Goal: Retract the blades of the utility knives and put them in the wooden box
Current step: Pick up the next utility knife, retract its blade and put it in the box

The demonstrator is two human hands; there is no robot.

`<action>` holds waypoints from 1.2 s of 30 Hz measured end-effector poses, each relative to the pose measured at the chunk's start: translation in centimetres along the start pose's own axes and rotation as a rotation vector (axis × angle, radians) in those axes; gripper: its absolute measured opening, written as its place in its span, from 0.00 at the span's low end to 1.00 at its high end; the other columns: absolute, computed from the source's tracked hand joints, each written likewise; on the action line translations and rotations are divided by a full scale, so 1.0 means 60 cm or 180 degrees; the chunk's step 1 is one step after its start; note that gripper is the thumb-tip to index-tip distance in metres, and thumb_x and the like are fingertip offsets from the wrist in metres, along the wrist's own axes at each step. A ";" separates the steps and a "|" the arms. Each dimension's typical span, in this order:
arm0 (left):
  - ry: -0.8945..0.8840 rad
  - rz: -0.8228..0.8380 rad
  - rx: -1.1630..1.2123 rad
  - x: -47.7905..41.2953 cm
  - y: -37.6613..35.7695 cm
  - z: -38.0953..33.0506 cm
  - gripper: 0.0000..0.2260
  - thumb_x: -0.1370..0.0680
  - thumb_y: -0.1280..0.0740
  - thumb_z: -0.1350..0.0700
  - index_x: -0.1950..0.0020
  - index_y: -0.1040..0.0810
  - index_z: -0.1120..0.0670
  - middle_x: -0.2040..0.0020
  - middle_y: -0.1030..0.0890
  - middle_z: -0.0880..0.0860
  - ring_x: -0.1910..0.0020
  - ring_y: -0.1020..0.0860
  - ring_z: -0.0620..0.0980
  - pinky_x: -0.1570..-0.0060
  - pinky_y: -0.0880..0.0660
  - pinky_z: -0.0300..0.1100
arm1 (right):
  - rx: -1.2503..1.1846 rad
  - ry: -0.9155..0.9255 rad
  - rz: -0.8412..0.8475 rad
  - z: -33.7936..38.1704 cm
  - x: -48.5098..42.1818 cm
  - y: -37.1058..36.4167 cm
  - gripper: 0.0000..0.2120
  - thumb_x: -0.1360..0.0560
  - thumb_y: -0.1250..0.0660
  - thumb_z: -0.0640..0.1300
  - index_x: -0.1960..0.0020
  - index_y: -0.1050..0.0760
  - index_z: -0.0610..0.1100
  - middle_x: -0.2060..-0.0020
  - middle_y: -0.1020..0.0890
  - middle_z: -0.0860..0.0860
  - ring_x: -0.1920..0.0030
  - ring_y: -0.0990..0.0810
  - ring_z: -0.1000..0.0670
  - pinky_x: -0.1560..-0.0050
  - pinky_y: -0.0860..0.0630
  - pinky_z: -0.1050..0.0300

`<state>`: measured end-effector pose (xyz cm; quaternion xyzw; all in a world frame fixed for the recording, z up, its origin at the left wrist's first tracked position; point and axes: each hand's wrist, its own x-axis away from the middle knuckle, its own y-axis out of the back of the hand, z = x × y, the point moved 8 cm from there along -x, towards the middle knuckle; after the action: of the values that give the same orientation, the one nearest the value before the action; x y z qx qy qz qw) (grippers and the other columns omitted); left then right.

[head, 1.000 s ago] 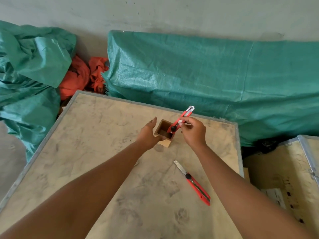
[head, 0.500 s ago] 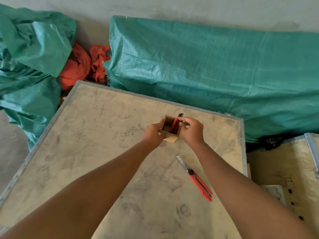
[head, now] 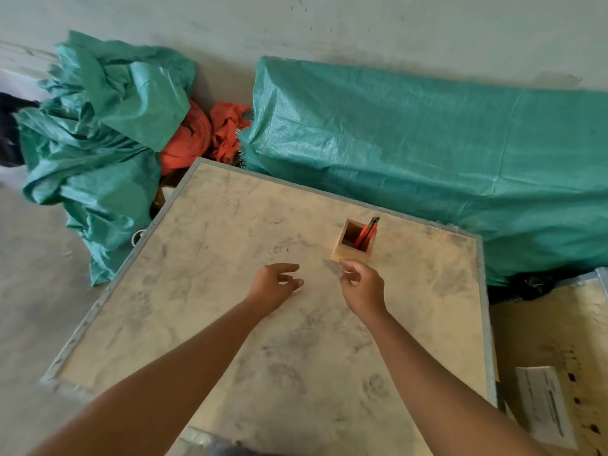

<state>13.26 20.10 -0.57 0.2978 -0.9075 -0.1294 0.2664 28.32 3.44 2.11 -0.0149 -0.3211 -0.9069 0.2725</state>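
One red utility knife (head: pixel 365 234) stands in the small square wooden box (head: pixel 354 242), just beyond my right hand (head: pixel 363 288).

Both hands hover empty, fingers loosely curled apart, my left hand (head: pixel 275 288) beside the right. I see no second knife; my forearm may hide it on the dusty plywood tabletop (head: pixel 204 291).

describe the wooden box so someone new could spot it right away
Find the dusty tan tabletop in front of the long green tarp. Near its far right edge, just beyond the right hand, stands the wooden box. It is small, square and open-topped, with a red utility knife sticking out.
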 end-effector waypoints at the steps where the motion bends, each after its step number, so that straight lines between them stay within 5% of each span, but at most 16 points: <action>1: 0.0078 -0.0031 0.0038 0.017 0.016 0.022 0.16 0.26 0.24 0.51 0.39 0.18 0.49 0.44 0.16 0.47 0.53 0.17 0.46 0.59 0.20 0.42 | -0.0043 -0.0063 0.0109 0.001 0.015 -0.023 0.13 0.23 0.30 0.37 0.39 0.18 0.43 0.44 0.14 0.48 0.50 0.17 0.51 0.53 0.27 0.69; 5: 0.0228 -0.0290 -0.0114 0.070 0.077 0.101 0.18 0.27 0.23 0.50 0.39 0.18 0.49 0.44 0.17 0.47 0.48 0.18 0.46 0.49 0.21 0.43 | -0.0045 -0.0299 0.0707 0.004 0.068 -0.128 0.14 0.22 0.31 0.41 0.37 0.19 0.48 0.46 0.15 0.49 0.50 0.18 0.53 0.60 0.29 0.74; 10: 0.0334 -0.0521 -0.1156 0.103 0.125 0.172 0.27 0.28 0.25 0.48 0.29 0.25 0.49 0.33 0.25 0.52 0.32 0.28 0.54 0.36 0.27 0.48 | 0.0183 -0.0458 0.1259 -0.002 0.114 -0.243 0.18 0.24 0.30 0.44 0.35 0.20 0.50 0.50 0.16 0.50 0.43 0.17 0.49 0.48 0.28 0.63; 13: 0.0478 -0.0268 -0.1729 0.114 0.128 0.210 0.30 0.27 0.27 0.44 0.26 0.29 0.46 0.31 0.28 0.52 0.32 0.30 0.55 0.36 0.27 0.53 | 0.0225 -0.0551 0.1346 -0.004 0.126 -0.283 0.22 0.24 0.29 0.44 0.30 0.24 0.48 0.51 0.14 0.50 0.42 0.17 0.49 0.42 0.26 0.60; 17: 0.0155 -0.0153 -0.2049 0.122 0.122 0.221 0.19 0.23 0.30 0.52 0.32 0.23 0.45 0.37 0.24 0.51 0.37 0.26 0.54 0.45 0.25 0.47 | 0.0379 -0.0645 0.1336 -0.005 0.127 -0.316 0.29 0.24 0.28 0.45 0.25 0.30 0.47 0.47 0.14 0.46 0.41 0.18 0.47 0.35 0.25 0.54; 22: 0.0058 -0.0189 -0.1590 0.139 0.116 0.227 0.16 0.25 0.30 0.54 0.37 0.18 0.47 0.43 0.20 0.52 0.44 0.21 0.55 0.49 0.22 0.47 | 0.0017 -0.0898 0.1029 -0.018 0.126 -0.321 0.21 0.24 0.28 0.45 0.31 0.24 0.50 0.42 0.16 0.46 0.44 0.16 0.46 0.38 0.19 0.47; 26: 0.0006 -0.0243 -0.1125 0.162 0.102 0.218 0.18 0.26 0.26 0.54 0.37 0.18 0.51 0.43 0.20 0.54 0.48 0.19 0.55 0.50 0.24 0.42 | -0.0959 -0.1328 0.0573 -0.022 0.142 -0.297 0.10 0.20 0.31 0.40 0.40 0.20 0.47 0.47 0.16 0.45 0.48 0.14 0.46 0.50 0.14 0.48; 32: -0.0175 -0.0036 -0.0525 0.186 0.076 0.155 0.20 0.27 0.24 0.52 0.35 0.19 0.46 0.46 0.19 0.47 0.57 0.22 0.44 0.59 0.28 0.30 | -0.1164 -0.1047 0.0464 0.018 0.136 -0.182 0.10 0.21 0.30 0.41 0.40 0.19 0.47 0.49 0.16 0.45 0.50 0.14 0.46 0.54 0.13 0.50; 36: -0.0122 0.0488 0.0004 0.197 0.032 0.092 0.22 0.25 0.26 0.59 0.34 0.21 0.43 0.48 0.16 0.44 0.58 0.19 0.46 0.62 0.23 0.32 | -0.1274 -0.0781 0.0455 0.029 0.122 -0.079 0.11 0.22 0.28 0.41 0.40 0.18 0.44 0.50 0.14 0.42 0.53 0.12 0.48 0.57 0.14 0.54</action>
<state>1.22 14.82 0.46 0.2251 -0.9327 -0.1138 0.2578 19.45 3.99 2.23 -0.2012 -0.1638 -0.9223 0.2865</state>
